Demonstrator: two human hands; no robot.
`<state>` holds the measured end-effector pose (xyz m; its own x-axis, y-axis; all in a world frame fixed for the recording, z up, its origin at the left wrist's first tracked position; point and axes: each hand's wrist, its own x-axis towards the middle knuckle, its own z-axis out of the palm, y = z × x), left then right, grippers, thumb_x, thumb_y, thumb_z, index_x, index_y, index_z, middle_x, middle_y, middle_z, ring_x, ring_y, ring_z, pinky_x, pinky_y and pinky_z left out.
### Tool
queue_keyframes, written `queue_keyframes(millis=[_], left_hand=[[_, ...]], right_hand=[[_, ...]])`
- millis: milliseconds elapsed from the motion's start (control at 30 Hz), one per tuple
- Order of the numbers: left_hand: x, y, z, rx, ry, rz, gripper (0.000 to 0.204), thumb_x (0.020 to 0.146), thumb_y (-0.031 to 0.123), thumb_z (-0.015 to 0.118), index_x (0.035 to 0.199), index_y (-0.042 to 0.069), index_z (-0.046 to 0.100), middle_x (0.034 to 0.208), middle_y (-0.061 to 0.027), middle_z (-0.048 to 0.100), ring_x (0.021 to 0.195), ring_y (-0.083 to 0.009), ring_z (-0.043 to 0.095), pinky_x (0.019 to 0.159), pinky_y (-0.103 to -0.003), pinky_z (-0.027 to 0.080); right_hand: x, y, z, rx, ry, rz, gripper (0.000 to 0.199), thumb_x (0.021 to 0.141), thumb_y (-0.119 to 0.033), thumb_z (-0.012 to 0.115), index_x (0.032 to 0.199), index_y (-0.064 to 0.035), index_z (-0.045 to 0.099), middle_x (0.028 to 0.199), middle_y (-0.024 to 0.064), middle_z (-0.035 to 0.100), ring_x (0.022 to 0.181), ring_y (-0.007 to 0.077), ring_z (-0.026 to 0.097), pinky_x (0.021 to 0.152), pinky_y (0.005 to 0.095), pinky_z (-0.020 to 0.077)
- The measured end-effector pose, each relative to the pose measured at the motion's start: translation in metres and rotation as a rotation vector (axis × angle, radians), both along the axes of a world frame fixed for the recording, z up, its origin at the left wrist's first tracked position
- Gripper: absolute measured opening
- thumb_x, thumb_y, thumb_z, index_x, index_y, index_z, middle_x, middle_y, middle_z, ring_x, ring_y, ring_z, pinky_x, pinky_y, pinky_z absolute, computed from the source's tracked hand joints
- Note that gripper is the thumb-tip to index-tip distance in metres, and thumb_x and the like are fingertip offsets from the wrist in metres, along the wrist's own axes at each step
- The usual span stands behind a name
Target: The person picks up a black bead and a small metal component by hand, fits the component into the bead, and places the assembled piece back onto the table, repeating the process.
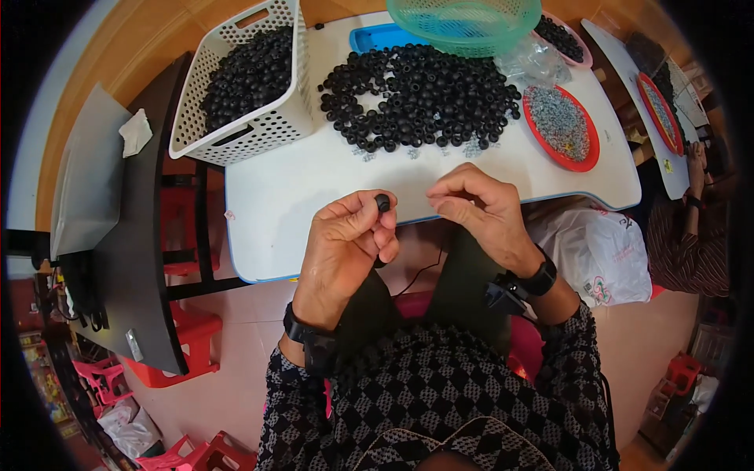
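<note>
Between the thumb and forefinger of my left hand point(344, 235) is a small round black plastic piece point(382, 203), held just above the table's near edge. Another dark bit shows under that hand's lower fingers, too covered to make out. My right hand point(488, 216) is a little to the right, apart from the left, its thumb and forefinger pinched together. Whatever is in that pinch is too small to name. Beyond both hands, a wide heap of similar black pieces point(428, 94) lies on the white table point(275, 188), with small clear bits along its front.
A white perforated basket point(271, 125) of black pieces stands at the left. On the right, a red plate point(580, 166) holds many tiny greyish clear parts. Behind are a green colander point(471, 27), a blue tray point(381, 35) and a clear bag point(538, 61). Another person's hand point(697, 165) is far right.
</note>
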<state>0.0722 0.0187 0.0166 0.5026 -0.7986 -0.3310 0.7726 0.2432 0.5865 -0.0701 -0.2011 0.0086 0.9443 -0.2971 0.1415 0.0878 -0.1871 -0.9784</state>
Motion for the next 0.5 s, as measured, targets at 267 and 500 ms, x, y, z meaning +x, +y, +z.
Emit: queue_keyframes(millis=[267, 500], left_hand=[[0.054, 0.024, 0.079, 0.01, -0.209, 0.154, 0.024, 0.111, 0.018, 0.077, 0.12, -0.005, 0.075, 0.1, -0.0113, 0.075, 0.079, -0.0171, 0.066, 0.068, -0.035, 0.052], [0.21, 0.013, 0.111, 0.179, -0.579, 0.495, 0.018, 0.109, 0.012, 0.077, 0.115, -0.005, 0.077, 0.1, -0.0122, 0.077, 0.08, -0.0207, 0.07, 0.079, -0.038, 0.058]], right_hand=[[-0.017, 0.0, 0.033, -0.149, 0.002, -0.052, 0.003, 0.103, -0.002, 0.082, 0.103, 0.0016, 0.082, 0.1, 0.0074, 0.077, 0.092, 0.0152, 0.069, 0.084, 0.0311, 0.0534], [-0.038, -0.041, 0.038, -0.137, 0.023, -0.14, 0.008, 0.103, -0.001, 0.08, 0.108, 0.0029, 0.084, 0.104, 0.0079, 0.078, 0.094, 0.0164, 0.071, 0.086, 0.0313, 0.0549]])
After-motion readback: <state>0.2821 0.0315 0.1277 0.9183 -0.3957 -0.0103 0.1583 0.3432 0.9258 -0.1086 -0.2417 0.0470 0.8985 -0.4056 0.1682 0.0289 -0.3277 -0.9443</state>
